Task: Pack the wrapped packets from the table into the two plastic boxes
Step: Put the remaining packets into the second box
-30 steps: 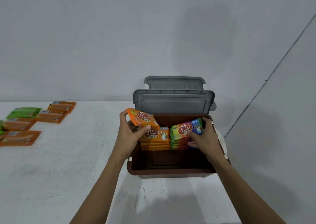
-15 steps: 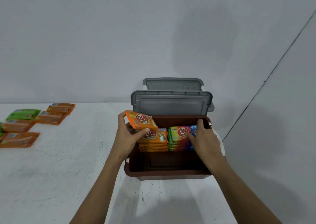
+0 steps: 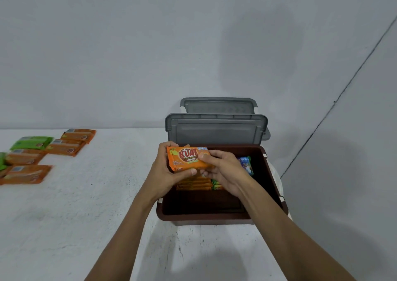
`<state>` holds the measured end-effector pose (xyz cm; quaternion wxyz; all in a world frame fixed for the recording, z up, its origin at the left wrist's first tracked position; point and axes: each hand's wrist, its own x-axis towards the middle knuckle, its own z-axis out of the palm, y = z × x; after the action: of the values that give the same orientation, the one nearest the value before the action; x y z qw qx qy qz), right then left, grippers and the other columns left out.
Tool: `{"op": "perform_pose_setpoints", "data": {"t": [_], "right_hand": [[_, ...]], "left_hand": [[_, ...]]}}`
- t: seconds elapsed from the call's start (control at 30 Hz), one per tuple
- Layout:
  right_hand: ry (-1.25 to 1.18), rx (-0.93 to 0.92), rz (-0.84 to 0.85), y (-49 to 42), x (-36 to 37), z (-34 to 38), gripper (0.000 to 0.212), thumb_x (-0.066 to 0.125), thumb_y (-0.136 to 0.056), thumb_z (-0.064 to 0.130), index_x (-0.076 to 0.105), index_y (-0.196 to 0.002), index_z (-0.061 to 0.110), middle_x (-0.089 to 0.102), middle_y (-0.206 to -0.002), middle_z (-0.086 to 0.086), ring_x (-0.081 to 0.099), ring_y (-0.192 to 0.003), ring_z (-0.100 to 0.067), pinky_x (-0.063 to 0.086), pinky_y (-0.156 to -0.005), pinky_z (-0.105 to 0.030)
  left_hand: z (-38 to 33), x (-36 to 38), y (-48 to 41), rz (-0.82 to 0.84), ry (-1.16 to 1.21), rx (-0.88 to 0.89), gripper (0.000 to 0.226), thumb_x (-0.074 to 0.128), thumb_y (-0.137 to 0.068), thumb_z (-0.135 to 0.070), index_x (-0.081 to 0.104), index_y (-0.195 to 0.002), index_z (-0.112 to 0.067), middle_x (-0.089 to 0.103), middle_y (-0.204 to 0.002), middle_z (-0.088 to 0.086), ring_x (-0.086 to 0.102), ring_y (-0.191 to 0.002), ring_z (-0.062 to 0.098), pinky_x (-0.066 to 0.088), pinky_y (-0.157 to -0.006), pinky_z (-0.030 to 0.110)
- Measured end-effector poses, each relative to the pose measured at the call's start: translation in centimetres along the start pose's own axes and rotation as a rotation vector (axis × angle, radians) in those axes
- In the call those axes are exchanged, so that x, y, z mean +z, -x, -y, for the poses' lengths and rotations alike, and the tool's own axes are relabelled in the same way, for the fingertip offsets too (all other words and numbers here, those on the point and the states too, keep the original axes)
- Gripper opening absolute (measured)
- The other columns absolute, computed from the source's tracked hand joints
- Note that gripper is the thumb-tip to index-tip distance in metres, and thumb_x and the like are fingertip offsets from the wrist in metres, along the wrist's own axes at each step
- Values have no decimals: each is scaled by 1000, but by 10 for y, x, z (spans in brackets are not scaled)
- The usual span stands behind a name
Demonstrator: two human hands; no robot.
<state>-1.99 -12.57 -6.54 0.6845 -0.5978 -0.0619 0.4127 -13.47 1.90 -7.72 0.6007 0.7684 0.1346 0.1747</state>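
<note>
An orange packet is held over the left side of the brown plastic box. My left hand grips its left end, and my right hand pinches its right end with thumb on top. Inside the box lies a stack of orange packets, and beside it a green and blue stack, partly hidden by my right hand. The box's grey lid stands open at the back. A second grey lid shows behind it; that second box is hidden.
Several orange packets and a green packet lie on the white table at the far left. A grey wall rises behind the table and to the right of the boxes.
My right hand left the green and blue stack and came across to take the right end of the orange packet. The packet now faces me flat, held by both hands.
</note>
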Motion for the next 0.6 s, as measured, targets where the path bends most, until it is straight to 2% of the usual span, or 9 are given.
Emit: {"op": "perform_pose_setpoints", "data": {"t": [0.1,0.13,0.2,0.27,0.37,0.5,0.6], "right_hand": [[-124,8,-12,0,-4,-2,44,76,-83,13,55,-121,5,69,-107,-19,69,-75,-21,54,-62,-26],[-127,-2,-37,1,-5,-2,41,76,-83,11,55,-118,7,69,-107,-19,69,-77,-22,54,-61,-27],[-51,-38,-113,3,-8,-1,37,75,-84,10,53,-113,10,69,-109,-19,70,-83,-24,56,-63,-27],[75,-75,-187,3,-9,-1,34,75,-84,11,52,-109,14,69,-108,-16,72,-88,-23,56,-64,-26],[235,-114,-224,-4,-7,-6,31,75,-85,14,51,-104,18,69,-105,-10,72,-89,-19,60,-69,-28],[391,-155,-214,-11,5,-11,32,76,-84,20,49,-103,21,69,-104,-6,72,-85,-14,61,-73,-29],[649,-197,-286,-15,13,-14,41,78,-82,27,49,-110,19,68,-102,-4,72,-77,-13,60,-63,-25]], "left_hand": [[4,-4,-1,-42,-155,19,74,81,-64,-49,41,-126,-41,45,-131,-26,54,-110,-2,47,-80,10],[6,-6,-1,-80,-229,24,74,78,-64,-53,39,-127,-44,42,-133,-24,49,-111,-2,43,-85,12],[10,-12,-3,-143,-323,-1,76,73,-66,-56,38,-132,-44,37,-144,-15,38,-123,4,41,-97,28],[14,-20,-3,-189,-346,-51,73,70,-72,-58,40,-136,-40,36,-150,-9,37,-130,13,39,-102,41],[27,-29,-4,-212,-400,-51,52,62,-84,-49,47,-133,-36,46,-145,-4,45,-129,18,41,-98,34],[36,-31,-4,-167,-332,-94,42,59,-91,-39,50,-132,-33,55,-135,-6,52,-115,9,47,-93,30],[36,-28,-2,-168,-300,-104,40,56,-94,-38,50,-133,-32,59,-131,-4,52,-110,6,43,-77,13]]}}
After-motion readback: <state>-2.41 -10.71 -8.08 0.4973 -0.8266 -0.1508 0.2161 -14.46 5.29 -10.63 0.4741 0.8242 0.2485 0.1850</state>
